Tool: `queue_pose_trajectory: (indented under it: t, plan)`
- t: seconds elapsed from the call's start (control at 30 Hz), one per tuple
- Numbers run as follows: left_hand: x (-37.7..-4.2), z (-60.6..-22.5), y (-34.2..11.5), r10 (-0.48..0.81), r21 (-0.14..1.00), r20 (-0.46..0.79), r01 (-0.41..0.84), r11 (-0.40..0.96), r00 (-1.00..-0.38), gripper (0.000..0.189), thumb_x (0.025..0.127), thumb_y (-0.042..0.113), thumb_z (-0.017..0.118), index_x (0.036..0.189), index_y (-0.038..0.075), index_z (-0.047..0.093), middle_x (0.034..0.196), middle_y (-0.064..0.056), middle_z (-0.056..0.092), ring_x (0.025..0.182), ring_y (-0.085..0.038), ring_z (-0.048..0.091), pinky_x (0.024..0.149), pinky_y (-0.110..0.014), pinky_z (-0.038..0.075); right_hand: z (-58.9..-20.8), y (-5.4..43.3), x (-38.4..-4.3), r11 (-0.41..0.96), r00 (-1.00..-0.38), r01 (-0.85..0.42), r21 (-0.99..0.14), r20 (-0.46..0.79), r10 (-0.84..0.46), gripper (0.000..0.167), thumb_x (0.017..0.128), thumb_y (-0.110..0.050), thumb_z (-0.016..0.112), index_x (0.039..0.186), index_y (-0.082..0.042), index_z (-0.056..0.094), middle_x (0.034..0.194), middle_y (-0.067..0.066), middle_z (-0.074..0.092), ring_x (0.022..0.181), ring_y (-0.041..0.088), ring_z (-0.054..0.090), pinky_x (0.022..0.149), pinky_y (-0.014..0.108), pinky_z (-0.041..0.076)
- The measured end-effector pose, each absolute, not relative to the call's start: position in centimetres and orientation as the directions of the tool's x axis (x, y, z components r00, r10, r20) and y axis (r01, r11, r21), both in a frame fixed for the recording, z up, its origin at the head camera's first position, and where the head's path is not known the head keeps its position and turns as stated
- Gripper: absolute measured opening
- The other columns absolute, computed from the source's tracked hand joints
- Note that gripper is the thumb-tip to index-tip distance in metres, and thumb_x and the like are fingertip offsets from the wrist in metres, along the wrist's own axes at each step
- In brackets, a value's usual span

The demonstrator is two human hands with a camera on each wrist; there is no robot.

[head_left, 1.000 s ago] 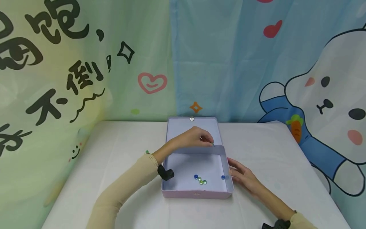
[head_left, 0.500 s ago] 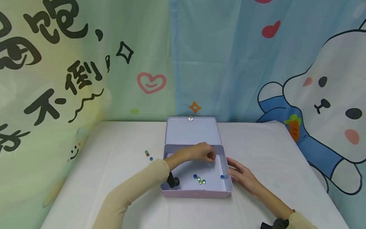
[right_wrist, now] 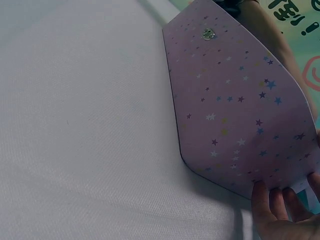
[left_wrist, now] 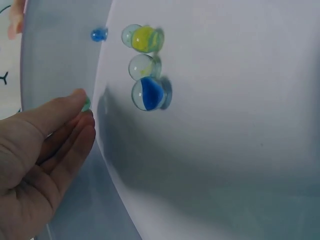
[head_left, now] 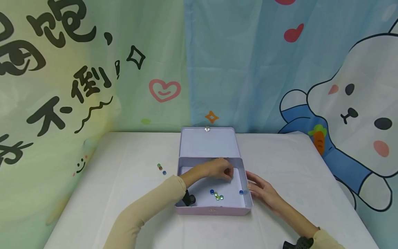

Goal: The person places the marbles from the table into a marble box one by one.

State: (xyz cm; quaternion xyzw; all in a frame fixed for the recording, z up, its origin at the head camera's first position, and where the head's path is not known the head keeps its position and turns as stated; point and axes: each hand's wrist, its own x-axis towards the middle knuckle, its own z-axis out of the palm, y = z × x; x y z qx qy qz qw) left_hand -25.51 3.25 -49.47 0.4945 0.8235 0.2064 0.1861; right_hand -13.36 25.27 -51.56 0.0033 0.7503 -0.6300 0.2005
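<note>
My left hand (head_left: 219, 168) is inside the pale purple box (head_left: 214, 211), over its back right part. Between thumb and fingers it pinches a small green glass marble (left_wrist: 87, 104), mostly hidden. On the box floor lie a blue-swirled marble (left_wrist: 148, 93), a clear marble with a yellow swirl (left_wrist: 142, 67), a yellow-green marble (left_wrist: 145, 39) and a paler one partly behind it. Another blue marble (head_left: 240, 192) sits by the right wall. My right hand (head_left: 264, 192) rests its extended fingers against the outside of that wall, which is pink with stars.
The box's lid (head_left: 206, 142) is folded back behind it. Left of the box, a green marble (head_left: 159, 165), a brown marble (head_left: 160, 168) and a blue marble (head_left: 164, 172) lie on the white tablecloth (head_left: 136, 152). A printed curtain (head_left: 217, 69) hangs behind the table.
My left hand has come down from over the lid hinge into the box, moving nearer to me. The loose marbles at the left have come into sight. My right hand stays at the wall.
</note>
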Motion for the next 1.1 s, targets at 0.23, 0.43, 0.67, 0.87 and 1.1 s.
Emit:
queue_pose_trajectory:
  t: [0.23, 0.43, 0.67, 0.87, 1.1]
  plan:
    - [-25.4, -50.0, 3.3, 0.882, 0.512, -0.138, 0.730, 0.453, -0.451, 0.016, 0.089, 0.018, 0.071, 0.103, 0.012, 0.072, 0.095, 0.004, 0.071, 0.081, 0.001, 0.059, 0.073, -0.007, 0.045, -51.7, 25.3, -13.5, 0.195, -0.922, 0.251, -0.948, -0.296, -0.251, 0.064, 0.099, -0.024, 0.053, 0.153, -0.008, 0.024, 0.157, 0.021, 0.026, 0.140, 0.034, 0.038, 0.097, 0.021, 0.048]
    - [-25.3, -50.3, 3.3, 0.867, 0.509, -0.163, 0.713, 0.482, -0.470, 0.016, 0.088, 0.016, 0.071, 0.103, 0.013, 0.073, 0.094, 0.004, 0.071, 0.080, 0.000, 0.059, 0.072, -0.008, 0.046, -51.9, 25.3, -13.5, 0.195, -0.922, 0.239, -0.951, -0.285, -0.260, 0.063, 0.099, -0.024, 0.053, 0.153, -0.008, 0.024, 0.157, 0.021, 0.026, 0.140, 0.037, 0.036, 0.097, 0.021, 0.048]
    - [-25.4, -50.6, 3.3, 0.860, 0.509, -0.152, 0.707, 0.491, -0.488, 0.013, 0.086, 0.015, 0.073, 0.099, 0.013, 0.072, 0.089, 0.005, 0.069, 0.078, 0.000, 0.056, 0.071, -0.008, 0.046, -51.9, 25.4, -13.5, 0.183, -0.922, 0.235, -0.955, -0.279, -0.270, 0.062, 0.099, -0.022, 0.051, 0.153, -0.007, 0.024, 0.157, 0.022, 0.026, 0.139, 0.033, 0.039, 0.095, 0.019, 0.048]
    - [-25.4, -50.6, 3.3, 0.860, 0.510, -0.154, 0.706, 0.491, -0.486, 0.013, 0.086, 0.014, 0.073, 0.099, 0.012, 0.072, 0.090, 0.004, 0.069, 0.078, -0.001, 0.056, 0.072, -0.008, 0.046, -51.7, 25.5, -13.4, 0.183, -0.922, 0.221, -0.958, -0.267, -0.282, 0.063, 0.100, -0.022, 0.051, 0.153, -0.005, 0.022, 0.156, 0.024, 0.024, 0.139, 0.033, 0.040, 0.094, 0.018, 0.048]
    - [-25.3, -50.5, 3.4, 0.851, 0.497, -0.168, 0.703, 0.509, -0.498, 0.013, 0.087, 0.016, 0.073, 0.099, 0.013, 0.072, 0.091, 0.005, 0.069, 0.079, 0.000, 0.056, 0.073, -0.008, 0.046, -51.7, 25.4, -13.4, 0.189, -0.922, 0.240, -0.952, -0.285, -0.261, 0.063, 0.099, -0.023, 0.052, 0.153, -0.006, 0.024, 0.156, 0.023, 0.026, 0.136, 0.024, 0.044, 0.094, 0.018, 0.048]
